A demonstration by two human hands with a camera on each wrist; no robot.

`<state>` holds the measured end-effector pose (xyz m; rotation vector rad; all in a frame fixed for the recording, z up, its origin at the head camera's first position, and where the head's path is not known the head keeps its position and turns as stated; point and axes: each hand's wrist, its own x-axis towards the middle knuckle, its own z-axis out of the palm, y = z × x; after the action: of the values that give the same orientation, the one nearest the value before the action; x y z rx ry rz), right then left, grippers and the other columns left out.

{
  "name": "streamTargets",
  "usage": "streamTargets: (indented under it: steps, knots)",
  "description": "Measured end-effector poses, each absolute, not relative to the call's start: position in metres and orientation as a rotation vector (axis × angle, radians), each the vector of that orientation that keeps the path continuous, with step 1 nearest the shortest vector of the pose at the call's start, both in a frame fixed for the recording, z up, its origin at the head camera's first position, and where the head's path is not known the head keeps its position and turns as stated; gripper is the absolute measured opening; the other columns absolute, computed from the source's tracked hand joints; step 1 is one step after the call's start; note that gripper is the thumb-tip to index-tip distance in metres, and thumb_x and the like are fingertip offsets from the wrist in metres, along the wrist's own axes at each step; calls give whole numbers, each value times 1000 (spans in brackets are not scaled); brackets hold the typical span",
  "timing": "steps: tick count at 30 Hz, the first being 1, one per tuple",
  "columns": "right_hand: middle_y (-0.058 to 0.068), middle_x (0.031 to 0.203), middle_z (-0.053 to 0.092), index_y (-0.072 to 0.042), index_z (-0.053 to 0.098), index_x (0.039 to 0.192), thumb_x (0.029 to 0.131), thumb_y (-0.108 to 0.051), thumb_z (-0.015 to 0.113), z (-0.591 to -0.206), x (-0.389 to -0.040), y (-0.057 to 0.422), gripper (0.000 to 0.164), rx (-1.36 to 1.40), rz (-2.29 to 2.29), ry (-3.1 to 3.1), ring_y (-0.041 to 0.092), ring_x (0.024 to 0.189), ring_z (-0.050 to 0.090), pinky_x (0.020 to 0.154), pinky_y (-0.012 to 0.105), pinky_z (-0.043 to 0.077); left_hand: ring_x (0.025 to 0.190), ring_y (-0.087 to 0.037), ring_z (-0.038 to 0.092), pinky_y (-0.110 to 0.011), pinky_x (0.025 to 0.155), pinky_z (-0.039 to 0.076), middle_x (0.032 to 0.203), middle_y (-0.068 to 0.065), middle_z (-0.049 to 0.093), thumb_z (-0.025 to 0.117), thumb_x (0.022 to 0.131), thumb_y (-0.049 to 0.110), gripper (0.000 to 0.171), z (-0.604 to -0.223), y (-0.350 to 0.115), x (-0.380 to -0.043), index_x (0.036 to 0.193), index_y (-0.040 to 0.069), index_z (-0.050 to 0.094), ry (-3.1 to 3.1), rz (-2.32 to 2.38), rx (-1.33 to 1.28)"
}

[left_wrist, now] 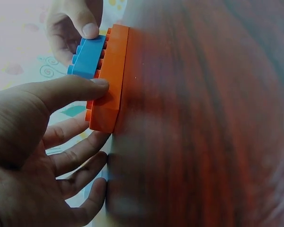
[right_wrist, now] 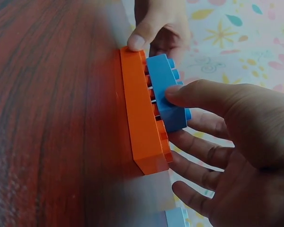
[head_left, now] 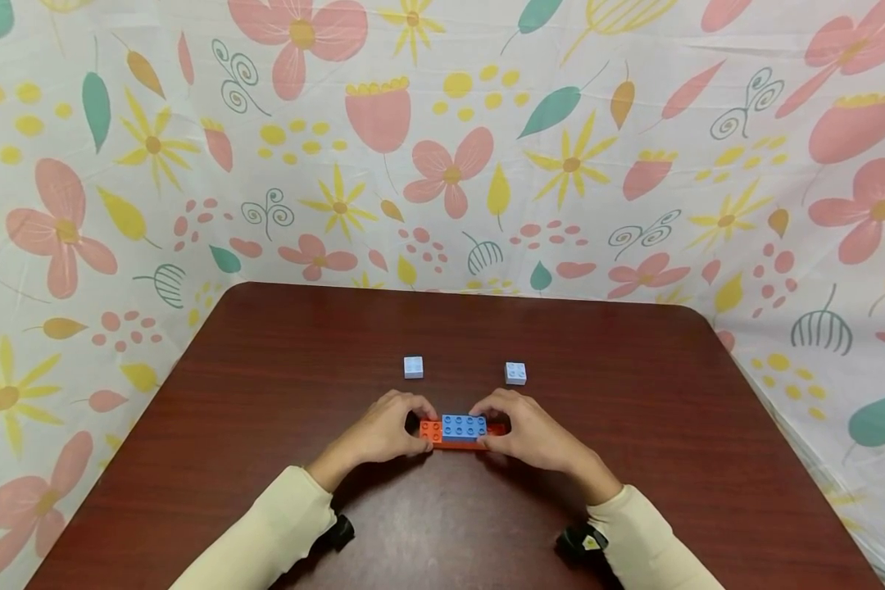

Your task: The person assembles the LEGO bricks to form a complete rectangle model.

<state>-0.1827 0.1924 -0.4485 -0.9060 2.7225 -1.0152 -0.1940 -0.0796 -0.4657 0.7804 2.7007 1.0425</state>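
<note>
One blue eight-stud toy brick (head_left: 463, 427) is pinched in the fingers of the right hand (head_left: 528, 430), over a long orange brick (head_left: 431, 431) on the tabletop (head_left: 324, 344); fingers of the left hand (head_left: 389, 428) pinch the orange one's left end. Beyond lie two white four-stud bricks (head_left: 413, 367), apart.

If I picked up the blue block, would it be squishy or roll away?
The blue block probably won't squish: its straight edges look stiff. It likely won't roll, because its sides are flat. It may lift easily off the orange brick, since a gap shows between them.
</note>
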Motion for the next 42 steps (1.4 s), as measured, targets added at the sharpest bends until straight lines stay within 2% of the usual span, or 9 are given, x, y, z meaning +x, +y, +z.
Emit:
streamTargets:
  steps: [7, 16, 26, 33, 42]
  knots:
    - [-4, 105, 66, -18, 72, 115, 87, -18, 82, -449, -183, 192, 30, -914, -996, 2733, 17, 96, 62, 83, 28, 54, 105, -17, 66, -42, 96, 49, 108, 2, 74, 87, 81, 30, 36, -463, -75, -194, 112, 19, 72, 2652, 1198, 803]
    - [-4, 108, 67, -19, 73, 115, 87, -20, 84, -447, -182, 192, 30, -910, -985, 2746, 19, 98, 64, 85, 32, 53, 98, -15, 69, -39, 89, 56, 103, 2, 74, 86, 84, 21, 24, -464, -70, -192, 104, 18, 74, 2601, 1338, 808]
    - [-6, 108, 68, -21, 74, 114, 87, -21, 84, -448, -181, 193, 29, -913, -969, 2760, 19, 100, 64, 87, 36, 49, 96, -13, 70, -38, 87, 56, 102, 1, 77, 87, 83, 21, 23, -465, -70, -193, 104, 18, 76, 2610, 1329, 794]
    - [-5, 109, 69, -20, 74, 116, 88, -21, 83, -449, -182, 193, 29, -919, -982, 2739, 19, 101, 65, 87, 38, 55, 95, -15, 70, -38, 86, 57, 102, 1, 78, 88, 83, 22, 23, -465, -70, -192, 103, 19, 77, 2626, 1307, 780]
    - [-6, 110, 70, -23, 76, 115, 88, -24, 83, -451, -184, 194, 28, -909, -988, 2746, 17, 102, 64, 89, 38, 50, 92, -10, 68, -28, 80, 54, 103, 9, 77, 89, 82, 29, 22, -464, -69, -192, 102, 25, 80, 2702, 1253, 751]
